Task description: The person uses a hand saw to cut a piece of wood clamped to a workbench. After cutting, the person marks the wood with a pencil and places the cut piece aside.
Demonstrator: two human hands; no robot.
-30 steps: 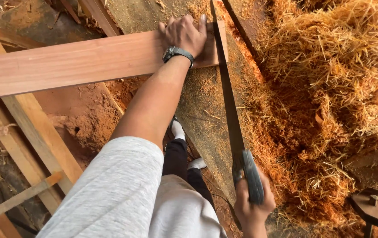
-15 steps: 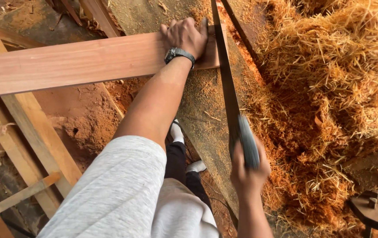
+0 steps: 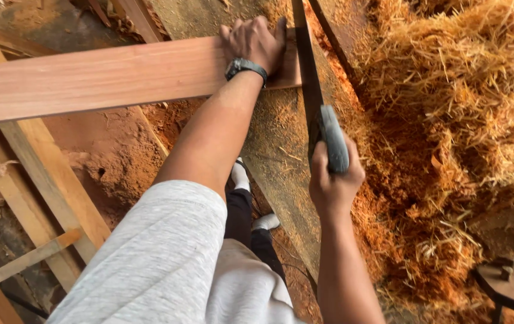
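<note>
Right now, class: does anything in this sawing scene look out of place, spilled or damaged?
Nothing looks damaged. The left hand presses flat on the reddish plank and the right hand grips the handsaw at the plank's end. The only mess is reddish sawdust and a heap of wood shavings spilled beside the cut.

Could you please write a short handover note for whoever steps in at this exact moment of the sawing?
Left hand: pressed flat on the reddish plank, near its right end.
Right hand: gripping the grey handle of the hand saw.
The saw blade sits in the plank just right of the left hand, at the bench edge.
Done: cut started. Left: the short end piece is not yet off.
Shavings pile lies to the right.
</note>
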